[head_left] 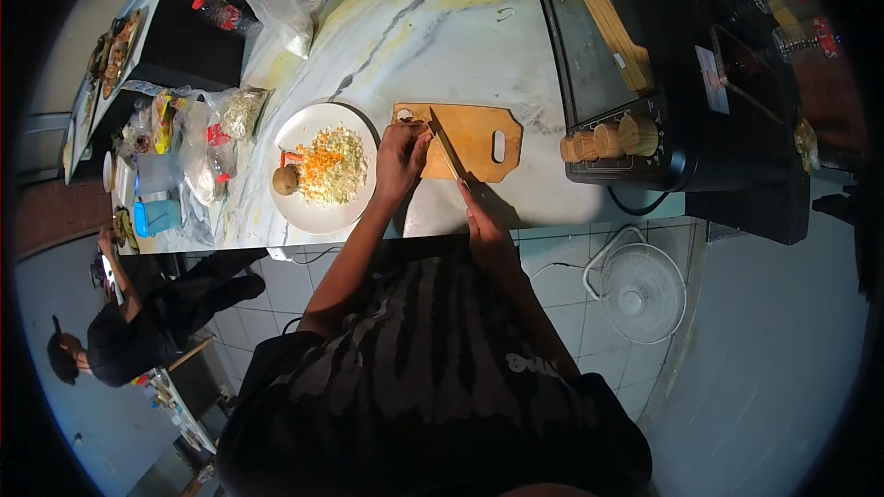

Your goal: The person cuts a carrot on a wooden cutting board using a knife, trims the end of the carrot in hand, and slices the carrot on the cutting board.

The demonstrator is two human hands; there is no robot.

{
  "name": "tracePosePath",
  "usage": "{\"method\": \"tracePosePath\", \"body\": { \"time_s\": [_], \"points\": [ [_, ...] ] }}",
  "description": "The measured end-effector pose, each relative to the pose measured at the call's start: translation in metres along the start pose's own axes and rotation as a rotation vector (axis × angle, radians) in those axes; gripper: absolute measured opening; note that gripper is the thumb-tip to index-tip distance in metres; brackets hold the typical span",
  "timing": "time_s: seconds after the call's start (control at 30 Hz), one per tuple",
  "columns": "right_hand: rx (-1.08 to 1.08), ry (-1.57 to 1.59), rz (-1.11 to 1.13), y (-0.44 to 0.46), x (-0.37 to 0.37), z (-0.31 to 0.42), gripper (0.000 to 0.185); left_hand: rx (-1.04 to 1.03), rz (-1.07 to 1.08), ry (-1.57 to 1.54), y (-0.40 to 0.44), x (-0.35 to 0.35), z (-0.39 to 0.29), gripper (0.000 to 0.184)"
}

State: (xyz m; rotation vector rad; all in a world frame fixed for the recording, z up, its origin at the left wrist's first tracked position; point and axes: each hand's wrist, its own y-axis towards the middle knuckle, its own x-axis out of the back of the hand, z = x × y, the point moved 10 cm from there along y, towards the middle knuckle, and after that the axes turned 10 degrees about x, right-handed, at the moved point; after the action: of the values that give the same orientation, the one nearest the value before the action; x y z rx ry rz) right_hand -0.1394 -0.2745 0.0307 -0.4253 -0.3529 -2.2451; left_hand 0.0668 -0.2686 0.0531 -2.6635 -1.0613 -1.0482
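Observation:
A wooden cutting board (481,143) with a handle slot lies on the marble counter. My right hand (477,212) is closed round the handle of a knife (446,145), whose blade points away over the board. Over the board's left part, my left hand (402,149) is closed, its fingertips beside the blade; what it holds is too small to make out. A small pale piece (404,114) lies at the board's far left corner. Left of the board, a white plate (306,121) bears chopped orange and pale green bits (333,166) and a round brown item (284,181).
Bottles and plastic bags (221,129) crowd the counter's left side. A black appliance (608,64) with wooden knobs stands at the right. A white fan (633,299) is on the floor at right. Another person (138,331) in dark clothes is at the far left.

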Motion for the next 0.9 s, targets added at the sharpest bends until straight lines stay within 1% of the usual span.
{"method": "tracePosePath", "body": {
  "time_s": [0.03, 0.1, 0.2, 0.43, 0.53, 0.63, 0.7, 0.83, 0.9],
  "points": [
    [-0.006, 0.002, -0.003, -0.002, -0.002, -0.001, 0.049, 0.000, 0.007, 0.001, 0.000, -0.001, 0.000, 0.018],
    [0.037, -0.108, -0.013, -0.004, -0.002, 0.004, 0.054, 0.014, -0.041, -0.054, -0.002, 0.002, 0.001, 0.017],
    [0.059, -0.164, -0.053, -0.002, 0.003, 0.010, 0.058, 0.032, -0.037, -0.063, -0.002, 0.001, 0.006, 0.016],
    [0.005, -0.150, 0.001, 0.001, 0.007, 0.008, 0.058, 0.014, -0.084, -0.047, -0.003, 0.004, 0.003, 0.013],
    [0.055, -0.112, -0.032, 0.002, 0.014, 0.011, 0.056, -0.014, -0.082, -0.021, -0.005, 0.004, 0.000, 0.014],
    [0.007, -0.114, 0.016, 0.007, 0.019, 0.012, 0.054, 0.001, -0.077, -0.062, -0.003, 0.002, 0.005, 0.013],
    [-0.044, -0.056, 0.055, 0.009, 0.020, 0.014, 0.054, 0.029, -0.065, -0.117, -0.004, 0.001, 0.008, 0.012],
    [-0.072, -0.032, 0.065, 0.015, 0.020, 0.021, 0.056, -0.008, -0.055, -0.087, -0.003, 0.002, 0.000, 0.009],
    [-0.209, -0.006, 0.192, 0.011, 0.012, 0.008, 0.061, -0.013, -0.027, -0.055, -0.002, 0.002, -0.006, 0.008]
  ]
}}
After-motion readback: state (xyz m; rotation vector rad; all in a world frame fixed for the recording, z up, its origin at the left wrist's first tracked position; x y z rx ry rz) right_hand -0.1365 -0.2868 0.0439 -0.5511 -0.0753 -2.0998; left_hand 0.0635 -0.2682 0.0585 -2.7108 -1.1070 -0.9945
